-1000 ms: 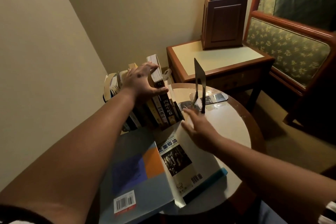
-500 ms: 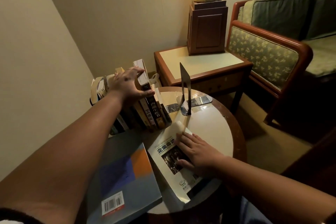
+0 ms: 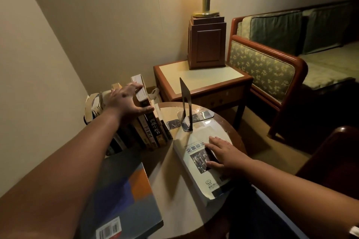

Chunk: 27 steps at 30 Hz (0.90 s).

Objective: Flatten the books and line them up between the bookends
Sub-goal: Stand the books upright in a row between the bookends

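The white paperback lies face up on the round tabletop, its far edge just beside the foot of the black metal bookend, and the right grip is spread flat on the cover, fingers straight, pressing and clasping nothing. That looks a thick, light, floppy book: the near corner of the cover curls up, so I'd say it wants a firm palm to flatten it, then a hold along the spine with the thumb underneath, because a pinch on that soft cover alone would bend it. Over on the left, the left grip is curled over the tall paperback in the row of upright books, fingers on its top edge, thumb on its spine, steadying a row that leans left. Those worn books look loose and ready to fan or topple if let go. The gap between the row and the bookend is bare tabletop with some shiny strips I can't identify; a second bookend I can't make out from here. A big grey book with blue and orange panels lies flat nearest us, overhanging the edge, heavier by the look of it. The tabletop looks smooth, so books may slide. Beyond stand a square side table, a wood-based lamp glowing above, and a green patterned sofa along the wall.
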Motion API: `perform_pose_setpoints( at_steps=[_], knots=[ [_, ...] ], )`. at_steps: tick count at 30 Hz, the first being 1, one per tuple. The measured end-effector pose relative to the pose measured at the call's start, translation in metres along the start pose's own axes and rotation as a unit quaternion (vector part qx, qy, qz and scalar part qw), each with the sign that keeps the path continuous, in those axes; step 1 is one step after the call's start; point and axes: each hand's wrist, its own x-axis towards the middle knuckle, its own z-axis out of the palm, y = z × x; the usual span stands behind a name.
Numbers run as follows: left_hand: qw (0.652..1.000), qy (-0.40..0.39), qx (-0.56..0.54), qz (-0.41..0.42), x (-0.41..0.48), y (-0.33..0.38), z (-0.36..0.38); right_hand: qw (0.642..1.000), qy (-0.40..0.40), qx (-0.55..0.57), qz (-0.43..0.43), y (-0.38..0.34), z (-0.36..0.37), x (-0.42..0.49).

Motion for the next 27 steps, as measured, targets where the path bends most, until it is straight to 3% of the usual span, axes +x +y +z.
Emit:
perform_pose_setpoints(
  at_steps=[5, 10, 19, 27],
  knots=[
    [1.0, -0.008, 0.005, -0.006, 0.001, 0.001, -0.001, 0.988, 0.018, 0.101, 0.118, -0.001, 0.01, -0.026],
    [1.0, -0.009, 0.005, -0.006, 0.001, 0.002, -0.002, 0.979, 0.049, 0.128, 0.151, -0.005, 0.004, -0.03],
    [1.0, -0.014, 0.002, -0.007, 0.0, 0.0, -0.001, 0.964, 0.063, 0.181, 0.185, -0.017, -0.004, -0.018],
    [1.0, -0.017, -0.007, -0.007, -0.001, 0.002, -0.003, 0.957, 0.0, 0.256, 0.137, -0.02, 0.01, -0.021]
  ],
)
